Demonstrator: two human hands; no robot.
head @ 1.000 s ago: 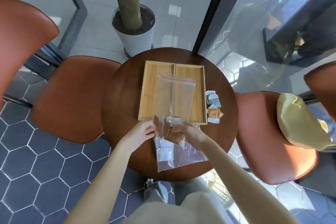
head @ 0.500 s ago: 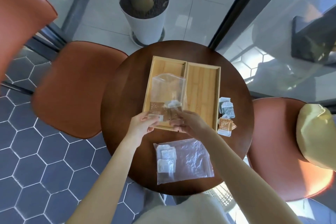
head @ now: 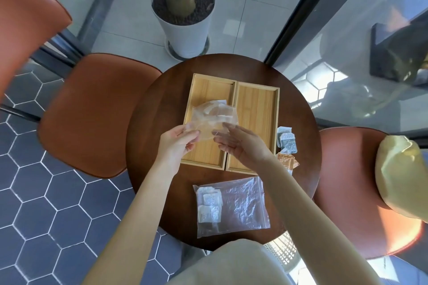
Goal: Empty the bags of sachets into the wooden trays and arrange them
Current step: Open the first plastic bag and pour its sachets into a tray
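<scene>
Two wooden trays lie side by side on the round table: the left tray (head: pixel 203 85) and the right tray (head: pixel 256 109). Over the left tray I hold a clear plastic bag (head: pixel 215 118), tipped away from me. My left hand (head: pixel 177 142) pinches its near left edge and my right hand (head: pixel 240 143) grips its near right edge. A pale sachet (head: pixel 218 103) shows at the bag's far end. A second clear bag (head: pixel 234 206) with several white sachets lies flat on the table near me.
Loose grey sachets (head: pixel 287 140) and an orange sachet (head: pixel 287 161) lie right of the trays. Brown chairs stand left (head: pixel 92 111) and right (head: pixel 352 192), the right one holding a yellow cushion (head: pixel 400 176). A potted tree (head: pixel 185 16) stands beyond the table.
The bag was lifted from the table's near edge and carried over the left tray. It is now tipped forward and its brown sachets are no longer at the near end.
</scene>
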